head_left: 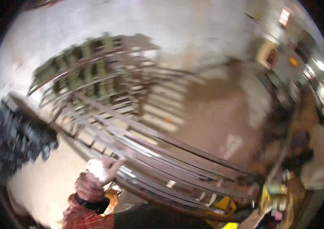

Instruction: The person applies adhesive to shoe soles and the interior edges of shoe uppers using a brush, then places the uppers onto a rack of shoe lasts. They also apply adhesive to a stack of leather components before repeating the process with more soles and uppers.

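My left hand [106,170] reaches in from the lower left, at the near edge of a long rack of metal bars [162,168]. White covers part of the hand, perhaps a glove, and its thumb or a finger shows bare beside the bars. Motion blur hides whether the fingers grip a bar or only touch it. The arm wears a red patterned sleeve [87,219] with a black band near the wrist. Beside that band is an orange-yellow item [111,199] I cannot make out. My right hand is nowhere I can pick out.
Behind the bars stands a stepped rack [83,57] with green parts, against a pale wall. A heap of dark pieces [13,141] lies at the far left. Yellow items [267,194] and mixed clutter crowd the lower right. Brown floor [219,114] stretches beyond the bars.
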Tool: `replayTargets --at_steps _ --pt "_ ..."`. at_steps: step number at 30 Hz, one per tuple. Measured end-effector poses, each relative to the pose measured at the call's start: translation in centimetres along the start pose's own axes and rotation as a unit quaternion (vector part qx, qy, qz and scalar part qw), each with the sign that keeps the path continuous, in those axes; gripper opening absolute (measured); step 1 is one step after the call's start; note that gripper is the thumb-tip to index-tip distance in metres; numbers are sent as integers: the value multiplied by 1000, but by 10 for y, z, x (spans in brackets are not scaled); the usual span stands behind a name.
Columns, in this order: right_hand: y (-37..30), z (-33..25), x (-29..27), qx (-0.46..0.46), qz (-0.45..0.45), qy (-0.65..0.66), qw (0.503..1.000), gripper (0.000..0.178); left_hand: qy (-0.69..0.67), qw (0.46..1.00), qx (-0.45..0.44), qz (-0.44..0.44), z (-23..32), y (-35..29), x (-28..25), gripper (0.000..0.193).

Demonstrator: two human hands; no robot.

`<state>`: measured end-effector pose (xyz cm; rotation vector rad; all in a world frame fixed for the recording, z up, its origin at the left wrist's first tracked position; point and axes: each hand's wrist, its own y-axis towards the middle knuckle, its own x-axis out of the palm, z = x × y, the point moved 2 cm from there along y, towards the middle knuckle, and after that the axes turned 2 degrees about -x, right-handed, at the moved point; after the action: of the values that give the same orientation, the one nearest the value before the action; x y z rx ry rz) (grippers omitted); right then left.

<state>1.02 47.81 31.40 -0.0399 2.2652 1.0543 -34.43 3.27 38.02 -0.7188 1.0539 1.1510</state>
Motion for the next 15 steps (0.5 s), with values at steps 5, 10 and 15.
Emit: replayTargets --at_steps 5,10,15 --pt "94 -48 104 -3 -193 -167 967 53 -39 994 -100 -11 -28 4 3 35" --pt "122 -119 205 -92 -253 65 961 59 -22 982 -150 114 -76 -29 9 43" --pt "85 -221 290 -72 -428 221 873 52 13 941 -265 208 -154 -53 -18 38"
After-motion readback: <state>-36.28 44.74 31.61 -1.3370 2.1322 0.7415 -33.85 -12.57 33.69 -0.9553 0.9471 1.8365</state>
